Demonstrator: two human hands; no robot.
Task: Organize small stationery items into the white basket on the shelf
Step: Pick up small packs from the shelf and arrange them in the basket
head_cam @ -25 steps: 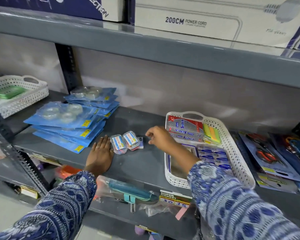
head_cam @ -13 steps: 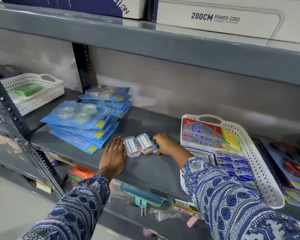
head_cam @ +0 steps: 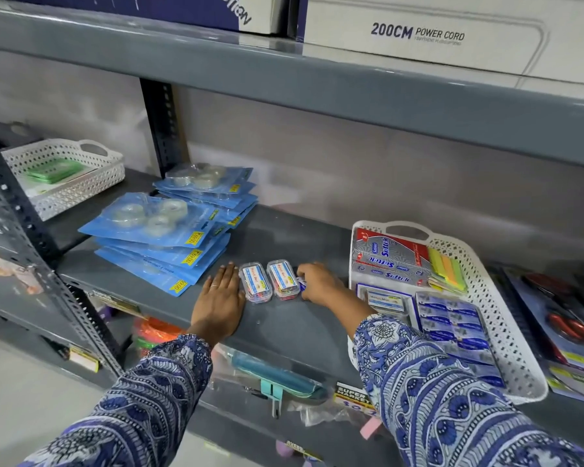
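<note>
Two small clear boxes of coloured clips point(head_cam: 268, 280) lie side by side on the grey shelf point(head_cam: 284, 328). My left hand point(head_cam: 220, 299) rests flat on the shelf, fingers together, touching the left box. My right hand point(head_cam: 317, 281) sits curled against the right box, and a small blue item shows under its fingers; I cannot tell whether it grips it. To the right stands the white basket point(head_cam: 506, 332), holding eraser packs, blue packets and coloured sticky notes.
Blue tape blister packs point(head_cam: 169, 237) are stacked at the left of the shelf. A second white basket point(head_cam: 68, 176) stands at far left behind a slotted post. Scissors packs point(head_cam: 560, 318) lie right of the basket. Boxes sit on the shelf above.
My right hand has come left, out of the basket area, down to the right clip box. My left hand has stayed flat beside the left box. The camera view has shifted.
</note>
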